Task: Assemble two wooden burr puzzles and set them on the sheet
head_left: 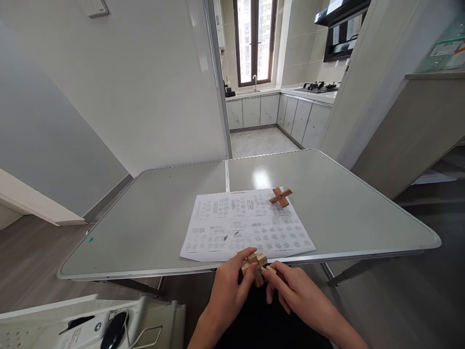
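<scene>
Just in front of the table's near edge, both hands hold a small wooden burr puzzle (257, 264). My left hand (228, 291) curls round its left side with the thumb on top. My right hand (296, 291) pinches one of its light wooden sticks at the right side. A second, cross-shaped wooden puzzle (280, 197) lies on the far right corner of a printed instruction sheet (247, 225), which lies flat on the grey folding table (152, 218).
The table has a metal rim and a centre seam. At lower left stands a white case (83, 325) with a black mouse, a cable and small items. White wall at left; an open doorway behind leads to a kitchen. A counter stands at right.
</scene>
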A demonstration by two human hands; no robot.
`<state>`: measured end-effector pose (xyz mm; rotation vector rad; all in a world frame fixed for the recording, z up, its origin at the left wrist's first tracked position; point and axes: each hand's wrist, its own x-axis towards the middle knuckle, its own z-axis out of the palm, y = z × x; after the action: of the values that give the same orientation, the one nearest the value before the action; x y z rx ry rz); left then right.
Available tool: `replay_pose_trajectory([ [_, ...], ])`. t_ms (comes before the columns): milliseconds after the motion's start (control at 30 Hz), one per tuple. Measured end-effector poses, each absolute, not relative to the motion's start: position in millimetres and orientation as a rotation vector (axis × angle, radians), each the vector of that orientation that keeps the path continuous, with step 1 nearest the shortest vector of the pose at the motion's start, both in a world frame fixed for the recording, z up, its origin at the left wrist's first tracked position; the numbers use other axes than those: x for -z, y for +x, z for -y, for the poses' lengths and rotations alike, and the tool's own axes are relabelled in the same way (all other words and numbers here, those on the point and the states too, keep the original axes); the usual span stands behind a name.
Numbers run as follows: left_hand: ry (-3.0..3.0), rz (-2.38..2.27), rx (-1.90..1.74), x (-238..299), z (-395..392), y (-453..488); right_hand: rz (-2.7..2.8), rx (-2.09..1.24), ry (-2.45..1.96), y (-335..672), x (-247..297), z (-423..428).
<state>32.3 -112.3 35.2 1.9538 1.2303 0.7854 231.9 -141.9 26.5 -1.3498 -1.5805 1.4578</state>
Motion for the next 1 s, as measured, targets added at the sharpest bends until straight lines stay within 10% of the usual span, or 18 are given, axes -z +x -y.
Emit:
replay_pose_trajectory([
  [1000, 2.488, -1.345, -0.862, -27, 110, 46, 1.756, -1.022, -1.611, 219, -27, 146],
])
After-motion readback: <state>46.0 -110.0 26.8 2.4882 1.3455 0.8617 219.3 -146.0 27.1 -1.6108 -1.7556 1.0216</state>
